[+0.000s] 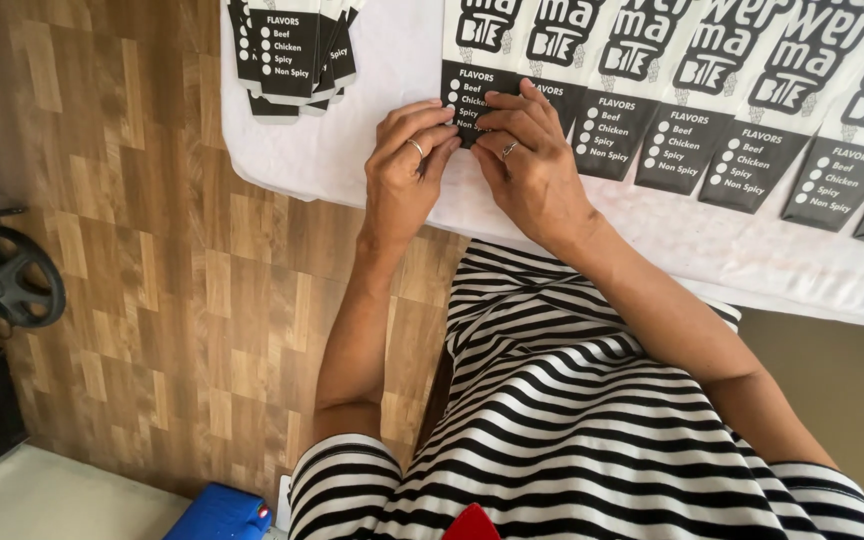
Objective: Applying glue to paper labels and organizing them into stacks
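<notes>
Working at the near edge of a table under a white cloth [352, 160], both hands meet on one flat black-and-white paper sleeve [464, 88], the leftmost in a row of like sleeves [697, 125] laid side by side and overlapping toward the right. Left hand [404, 165], ring on one finger, pinches the sleeve's lower black end between thumb and fingertips; right hand [524, 155], also ringed, pinches the same end just beside it, fingertips of the two hands touching. Sleeve lies flat on the cloth, its bottom edge hidden under the fingers. Separate fanned stack of sleeves [292, 55] sits on the cloth to the left, well apart from the hands. Person wears a black-and-white striped top [572, 420]. Wood-pattern floor [152, 200] below; a small black wheel [12, 278] at far left, a blue object [220, 515] at the bottom edge
</notes>
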